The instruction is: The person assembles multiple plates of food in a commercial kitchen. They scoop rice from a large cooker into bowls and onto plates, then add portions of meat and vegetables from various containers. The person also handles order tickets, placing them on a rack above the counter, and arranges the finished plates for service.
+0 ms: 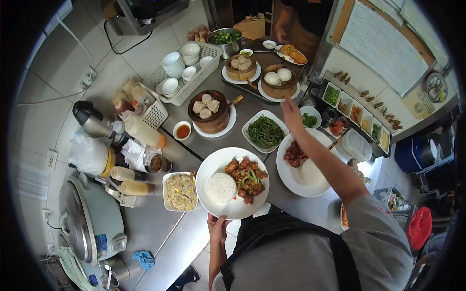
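My left hand [217, 226] grips the near rim of a round white plate [204, 171]. On it are a dome of white rice [221, 187] and browned meat pieces [249, 180] with green garnish. My right hand [292, 112] reaches forward to a bamboo steamer [278, 82] with two white buns on a plate. Its fingertips are by the steamer's near side; whether they touch is unclear. Below my right forearm sits another plate [282, 172] with rice and glazed meat. A square dish of cooked greens [265, 131] lies left of that forearm.
Siu mai fill two more steamers [205, 105] [241, 67]. Fried rice [181, 191] and a sauce dish [182, 131] stand left. A bowl basket [200, 78], squeeze bottles [143, 129] and a rice cooker [91, 218] line the wall. Garnish containers [355, 109] stand right. Another person's hand [280, 34] hangs beyond.
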The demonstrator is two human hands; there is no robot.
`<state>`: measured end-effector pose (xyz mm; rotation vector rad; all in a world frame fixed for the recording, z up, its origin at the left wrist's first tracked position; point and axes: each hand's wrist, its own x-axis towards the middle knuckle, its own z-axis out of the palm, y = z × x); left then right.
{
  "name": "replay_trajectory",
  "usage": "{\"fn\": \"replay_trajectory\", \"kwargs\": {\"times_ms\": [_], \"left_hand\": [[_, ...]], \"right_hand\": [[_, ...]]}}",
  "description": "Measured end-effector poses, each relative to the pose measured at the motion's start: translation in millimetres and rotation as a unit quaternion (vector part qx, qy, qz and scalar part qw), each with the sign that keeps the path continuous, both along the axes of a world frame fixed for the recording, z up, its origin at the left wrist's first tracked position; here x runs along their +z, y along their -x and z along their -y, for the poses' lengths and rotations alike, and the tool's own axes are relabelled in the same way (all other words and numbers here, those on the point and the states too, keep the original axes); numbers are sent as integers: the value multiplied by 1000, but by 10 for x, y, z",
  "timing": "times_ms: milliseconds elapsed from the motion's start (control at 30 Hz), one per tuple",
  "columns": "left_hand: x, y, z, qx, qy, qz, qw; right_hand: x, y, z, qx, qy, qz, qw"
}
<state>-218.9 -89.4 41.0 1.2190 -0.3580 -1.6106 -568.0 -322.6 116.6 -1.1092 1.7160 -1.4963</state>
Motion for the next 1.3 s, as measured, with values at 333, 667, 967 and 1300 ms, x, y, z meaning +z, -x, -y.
{"fn": "replay_trajectory", "kwargs": {"times_ms": [333,667,967,1300], "left_hand": [[206,25,87,-19,-1,-7,1000],[190,118,148,-58,-40,35,997],[-12,99,200,-76,-50,139,986],[241,-295,309,-395,-113,240,880]], "right_hand": [[-295,701,714,30,-222,-505,834],[-320,788,606,-14,-109,-553,826],[-196,880,612,71,-132,-545,825],[131,471,-74,39,95,-95,990]]}}
